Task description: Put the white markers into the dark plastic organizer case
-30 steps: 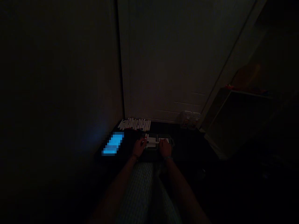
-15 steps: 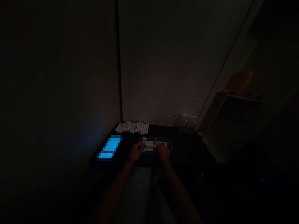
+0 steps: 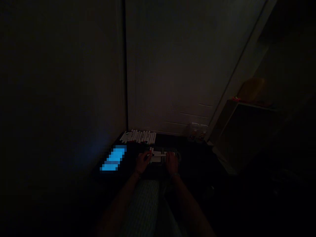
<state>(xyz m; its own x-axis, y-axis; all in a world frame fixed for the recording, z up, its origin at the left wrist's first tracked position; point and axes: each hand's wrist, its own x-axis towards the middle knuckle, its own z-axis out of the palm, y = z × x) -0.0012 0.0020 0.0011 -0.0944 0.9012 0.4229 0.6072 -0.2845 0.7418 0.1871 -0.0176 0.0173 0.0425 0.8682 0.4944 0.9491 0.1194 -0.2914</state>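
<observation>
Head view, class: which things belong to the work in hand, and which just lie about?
Work in hand:
pen, in right hand, left hand at its other end
case beneath
probably the pen row

Lying about, it seems:
bright screen
clear packs
yellow object

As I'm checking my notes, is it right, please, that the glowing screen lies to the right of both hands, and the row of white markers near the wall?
Not quite: the head view shows the glowing screen to the left of both the left hand and the right hand. The row of white markers does lie near the wall.
</observation>
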